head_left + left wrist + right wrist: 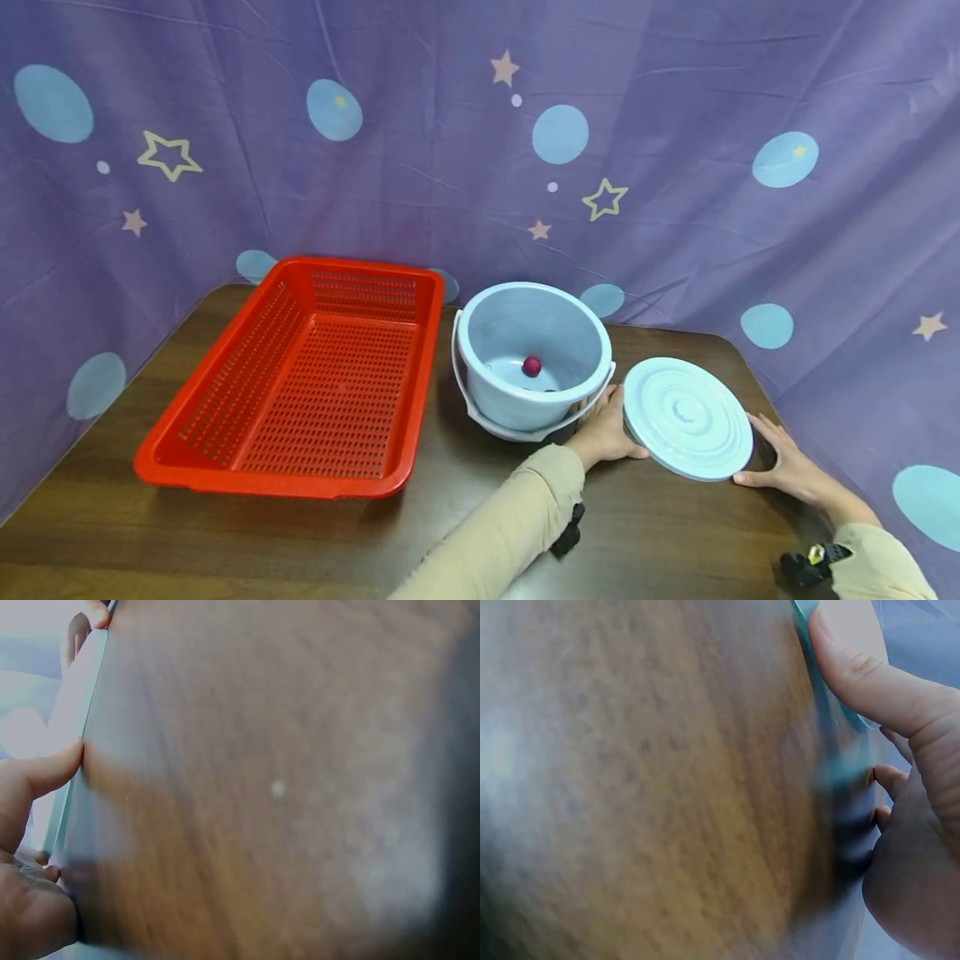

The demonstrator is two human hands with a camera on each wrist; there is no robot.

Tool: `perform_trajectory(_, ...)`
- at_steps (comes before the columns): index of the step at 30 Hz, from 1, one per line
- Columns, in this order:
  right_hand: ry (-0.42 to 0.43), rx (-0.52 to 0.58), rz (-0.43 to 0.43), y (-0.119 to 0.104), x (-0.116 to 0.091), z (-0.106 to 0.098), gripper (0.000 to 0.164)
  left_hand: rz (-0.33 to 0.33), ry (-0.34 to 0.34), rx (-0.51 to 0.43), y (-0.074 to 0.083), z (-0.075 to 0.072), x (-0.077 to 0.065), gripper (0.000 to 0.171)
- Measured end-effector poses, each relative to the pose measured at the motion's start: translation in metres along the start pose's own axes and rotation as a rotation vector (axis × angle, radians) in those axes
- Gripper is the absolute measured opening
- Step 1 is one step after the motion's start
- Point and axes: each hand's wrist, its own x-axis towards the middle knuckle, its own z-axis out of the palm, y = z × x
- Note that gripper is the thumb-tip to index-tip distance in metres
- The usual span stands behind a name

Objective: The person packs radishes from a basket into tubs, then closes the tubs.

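A round pale blue lid [678, 433] lies flat, close over the brown table at the right, between the two hands. My left hand [606, 429] grips its left edge, thumb at the near side and fingers toward the bucket. At the opposite edge my right hand [791, 467] holds it, thumb [851, 671] against the rim and the other fingers spread behind. Just left of the lid stands a light blue bucket [513, 406], uncovered, its handle hanging down at the front. Inside it sits a small dark red ball [532, 367]; another dark red bit shows at the near rim, mostly hidden.
A red perforated plastic basket [408, 408] stands on the left half of the wooden table [300, 542]. Behind the table hangs a purple curtain [450, 167] with stars and blue spots. The bucket is close to the basket's right side.
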Motion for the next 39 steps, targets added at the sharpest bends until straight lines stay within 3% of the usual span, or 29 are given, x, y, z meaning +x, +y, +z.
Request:
perform_trajectory(10,0.010,0.093,0.067,-0.008,-0.005,0.002,0.114,0.027,-0.069,-0.100,-0.001,-0.012,-0.011,0.104)
perform_trajectory(16,0.033,0.059,0.071,-0.014,-0.012,0.002,0.101,0.055,-0.061,-0.150,-0.002,-0.012,-0.012,0.104)
perform_trajectory(23,0.051,0.023,0.086,-0.021,-0.018,0.001,0.106,0.061,-0.046,-0.302,-0.002,-0.018,-0.014,0.105)
perform_trajectory(29,0.051,0.067,0.105,-0.025,-0.025,0.001,0.108,0.108,-0.021,-0.297,-0.006,-0.016,-0.018,0.107)
perform_trajectory(36,0.066,0.170,0.008,-0.035,-0.037,-0.008,0.103,0.222,-0.006,-0.466,-0.012,-0.018,-0.019,0.106)
perform_trajectory(39,0.076,0.183,-0.015,-0.041,-0.039,-0.014,0.105,0.230,0.021,-0.478,-0.007,-0.022,-0.023,0.106)
